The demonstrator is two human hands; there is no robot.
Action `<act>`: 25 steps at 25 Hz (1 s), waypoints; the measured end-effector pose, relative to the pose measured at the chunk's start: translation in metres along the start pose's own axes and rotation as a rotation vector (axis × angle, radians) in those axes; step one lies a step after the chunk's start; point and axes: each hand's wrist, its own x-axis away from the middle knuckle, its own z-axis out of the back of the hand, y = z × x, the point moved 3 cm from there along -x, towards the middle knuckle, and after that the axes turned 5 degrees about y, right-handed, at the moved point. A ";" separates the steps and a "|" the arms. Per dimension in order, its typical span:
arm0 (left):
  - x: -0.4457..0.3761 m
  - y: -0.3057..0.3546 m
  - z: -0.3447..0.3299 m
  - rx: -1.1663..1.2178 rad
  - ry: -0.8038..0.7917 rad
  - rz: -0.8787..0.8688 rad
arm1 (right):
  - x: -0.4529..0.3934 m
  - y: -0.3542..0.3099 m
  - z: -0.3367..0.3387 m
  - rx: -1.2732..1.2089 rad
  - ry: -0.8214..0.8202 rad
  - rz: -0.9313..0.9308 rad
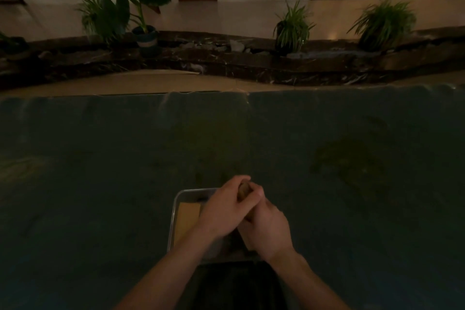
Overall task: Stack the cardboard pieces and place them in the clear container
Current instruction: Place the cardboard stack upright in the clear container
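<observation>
Both hands meet over a clear container near the bottom centre of the dim view. The left hand and the right hand are pressed together, fingers closed around a small stack of cardboard pieces. Only a brown sliver of the stack shows between the fingers at the far end of the hands, so how many pieces it holds cannot be told. The left hand lies over the top of the stack, and the right hand wraps it from the other side and below, its fingertips curled over the left hand's knuckles.

The container sits directly under the hands, its rounded rim showing just left of the left hand. Inside it, just left of the left hand, a lighter tan cardboard piece lies flat against the left wall. Whether the held stack touches the container cannot be told, because the hands hide it.

The container rests on a dark teal surface that stretches well beyond the hands on both sides. Far beyond the hands, past the far edge of the surface, runs a dark stone ledge with potted plants on it.
</observation>
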 end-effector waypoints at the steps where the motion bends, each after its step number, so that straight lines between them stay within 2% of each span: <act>1: -0.003 0.000 -0.001 0.005 0.006 0.007 | -0.001 0.002 -0.002 0.014 0.007 -0.009; 6: -0.005 -0.008 -0.010 0.257 0.344 0.115 | -0.005 0.007 -0.013 0.036 0.135 0.049; 8: -0.010 -0.008 -0.012 0.224 0.373 0.116 | -0.004 0.005 -0.015 -0.040 0.152 -0.024; 11: -0.017 -0.008 -0.011 0.060 0.280 0.089 | -0.001 0.010 -0.019 -0.262 0.070 -0.272; 13: -0.022 -0.009 -0.007 0.012 0.177 0.033 | -0.003 0.019 -0.016 -0.656 -0.078 -0.472; 15: -0.026 -0.006 -0.001 0.062 0.035 -0.023 | -0.005 0.027 -0.010 -1.081 -0.282 -0.600; 17: -0.028 0.000 0.002 0.203 -0.074 -0.049 | -0.005 0.027 -0.006 -1.307 -0.418 -0.643; 21: -0.030 0.011 0.001 0.286 -0.119 -0.038 | -0.001 0.014 -0.010 -1.377 -0.618 -0.570; 25: -0.025 0.011 -0.001 0.309 -0.123 -0.021 | 0.001 0.012 -0.016 -1.328 -0.534 -0.553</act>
